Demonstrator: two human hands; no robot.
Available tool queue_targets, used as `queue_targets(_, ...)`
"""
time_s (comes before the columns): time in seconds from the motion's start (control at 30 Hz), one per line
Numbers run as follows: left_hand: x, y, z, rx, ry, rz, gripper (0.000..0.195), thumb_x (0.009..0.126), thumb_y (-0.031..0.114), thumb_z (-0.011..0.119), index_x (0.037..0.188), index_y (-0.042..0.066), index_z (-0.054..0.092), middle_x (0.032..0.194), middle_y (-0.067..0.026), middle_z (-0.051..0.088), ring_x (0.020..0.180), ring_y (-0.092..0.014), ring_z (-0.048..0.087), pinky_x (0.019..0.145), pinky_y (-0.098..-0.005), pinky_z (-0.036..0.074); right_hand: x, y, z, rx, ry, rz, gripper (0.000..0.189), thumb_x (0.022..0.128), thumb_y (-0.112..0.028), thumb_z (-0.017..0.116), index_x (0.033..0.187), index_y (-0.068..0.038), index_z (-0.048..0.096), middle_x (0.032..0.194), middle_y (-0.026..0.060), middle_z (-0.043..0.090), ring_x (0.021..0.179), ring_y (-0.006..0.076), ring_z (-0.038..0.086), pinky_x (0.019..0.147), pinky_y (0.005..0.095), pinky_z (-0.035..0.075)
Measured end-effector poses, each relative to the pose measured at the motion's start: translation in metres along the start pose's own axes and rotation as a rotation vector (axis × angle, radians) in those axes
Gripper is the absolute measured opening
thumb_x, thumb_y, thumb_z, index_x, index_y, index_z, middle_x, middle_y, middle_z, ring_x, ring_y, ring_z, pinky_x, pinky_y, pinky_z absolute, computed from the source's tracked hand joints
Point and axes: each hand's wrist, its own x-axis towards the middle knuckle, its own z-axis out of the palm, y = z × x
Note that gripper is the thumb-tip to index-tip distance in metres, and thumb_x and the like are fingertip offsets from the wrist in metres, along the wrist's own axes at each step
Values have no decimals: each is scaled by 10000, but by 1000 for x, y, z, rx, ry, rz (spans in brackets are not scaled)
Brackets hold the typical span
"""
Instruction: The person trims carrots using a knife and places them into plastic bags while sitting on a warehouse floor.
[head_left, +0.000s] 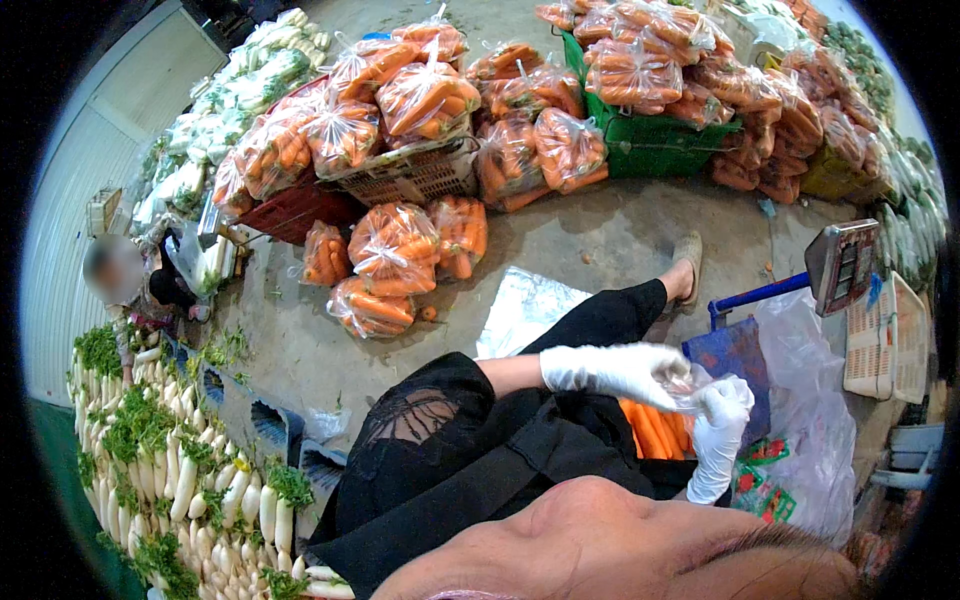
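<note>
In a white glove, my left hand (622, 371) pinches one side of a gathered clear plastic bag (696, 388). My right hand (721, 431), gloved in white too, grips the other side of the bag, close to my left fingers. Just below my hands, orange carrots (652, 429) lie by my black-clothed lap; my right hand and clothing partly hide them. It is not plain whether they are inside the held bag. Beyond my hands stands a scale with a blue platform (727, 360) and a tilted display (844, 266).
Bagged carrots (394, 247) lie on the floor before crates piled with more, including a green crate (652, 142). White radishes (184, 480) with leafy tops cover the lower left, near another person (112, 274). Plastic sheeting (814, 390) and a pale basket (870, 337) lie right.
</note>
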Motion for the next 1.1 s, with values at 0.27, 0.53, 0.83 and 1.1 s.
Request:
queue_targets(0.27, 0, 2, 11, -372, 49, -299, 197, 843, 245, 652, 802, 56, 614, 689, 4, 599, 597, -81, 549, 538, -247, 447, -5, 0, 5, -105, 143, 101, 369, 634, 10, 666, 991, -64, 613, 1025, 95, 600, 962, 280, 549, 893, 388, 393)
queue_targets(0.53, -6, -21, -6, -585, 310, -117, 152, 852, 190, 637, 787, 63, 588, 733, 3, 611, 648, -78, 550, 585, -239, 455, -46, 19, 54, 696, 232, 660, 144, 879, -55, 575, 1004, 8, 606, 931, 38, 609, 846, 107, 561, 787, 247, 455)
queue_targets(0.83, -7, -29, -14, -783, 483, -30, 123, 886, 120, 537, 820, 44, 607, 742, -34, 605, 667, -107, 567, 610, -243, 467, -28, -6, 75, 1061, 50, 687, 181, 872, -76, 571, 1025, 8, 620, 940, 22, 619, 876, 79, 557, 789, 221, 444)
queue_targets(1.1, 0, -47, -1, -557, 433, -136, 140, 844, 170, 659, 788, 63, 588, 688, 12, 599, 600, -41, 528, 537, -172, 398, -38, -7, 84, 1147, 131, 774, 179, 870, -110, 605, 998, 15, 608, 894, 14, 610, 841, 71, 555, 759, 210, 449)
